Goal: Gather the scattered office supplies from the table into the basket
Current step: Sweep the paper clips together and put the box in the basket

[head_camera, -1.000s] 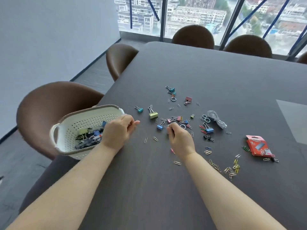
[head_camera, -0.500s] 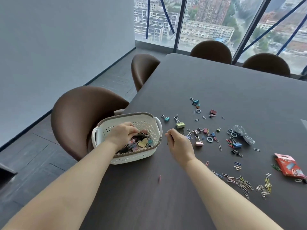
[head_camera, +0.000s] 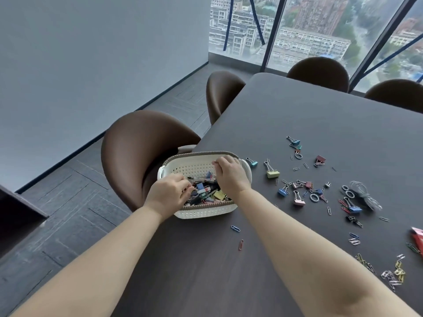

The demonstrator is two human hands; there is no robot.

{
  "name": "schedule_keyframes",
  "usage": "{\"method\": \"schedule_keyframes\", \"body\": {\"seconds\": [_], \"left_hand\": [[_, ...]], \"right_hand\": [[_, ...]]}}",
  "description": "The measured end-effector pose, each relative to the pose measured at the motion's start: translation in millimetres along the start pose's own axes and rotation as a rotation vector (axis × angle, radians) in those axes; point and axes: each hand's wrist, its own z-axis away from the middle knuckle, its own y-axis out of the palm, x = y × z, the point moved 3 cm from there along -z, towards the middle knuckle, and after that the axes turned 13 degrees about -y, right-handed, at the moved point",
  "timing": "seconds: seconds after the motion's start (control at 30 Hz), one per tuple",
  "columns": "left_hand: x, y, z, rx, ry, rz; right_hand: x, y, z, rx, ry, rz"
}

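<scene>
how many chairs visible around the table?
4. Nearest chair just left of the basket; second chair further along that side; third chair and fourth chair at the far end by the window. Others may be out of frame.

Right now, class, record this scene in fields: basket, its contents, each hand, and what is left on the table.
Basket: white, perforated, at the table's left edge
Contents: heap of coloured clips
Left hand: over basket's near side, fingers among the clips; grip unclear
Right hand: over basket's far right corner, fingers curled; grip unclear
Left on table: binder clips, paper clips, cord coil, red packet, mostly right of basket
</scene>
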Motion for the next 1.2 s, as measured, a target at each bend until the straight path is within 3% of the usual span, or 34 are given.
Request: {"method": "schedule_keyframes", "body": {"seconds": [0.1,0.4,0.6,0.7,0.87,1.0,1.2], "left_hand": [[4.6,2.8,7.5,0.015,0.003,0.003],[-5.5,12.4,10.5,0.051,-0.079,-0.016],[-53.0,36.5,38.0,-0.04,0.22,0.011],[-82.5,71.4,60.1,0.188,0.282,0.036],[-104.9,133.0,81.7,0.707,0.016,-0.154],[-123.4,157.1,83.6,0.76,-0.094,-0.261],[-192.0,188.6,89.7,0.744,0.046,-0.311]], "right_hand": [[-8.2,10.5,7.0,0.13,-0.005,-0.03],[-8.7,-3.1,29.4,0.028,-0.017,0.027],[-49.3,-18.1,86.0,-0.192,0.163,0.054],[-79.3,-11.2,136.0,-0.136,0.299,0.08],[-117.2,1.7,211.3,0.094,0.465,0.155],[-139.0,-6.3,258.9,0.169,0.566,0.214],[-170.1,-33.2,333.7,0.134,0.736,0.25]]}}
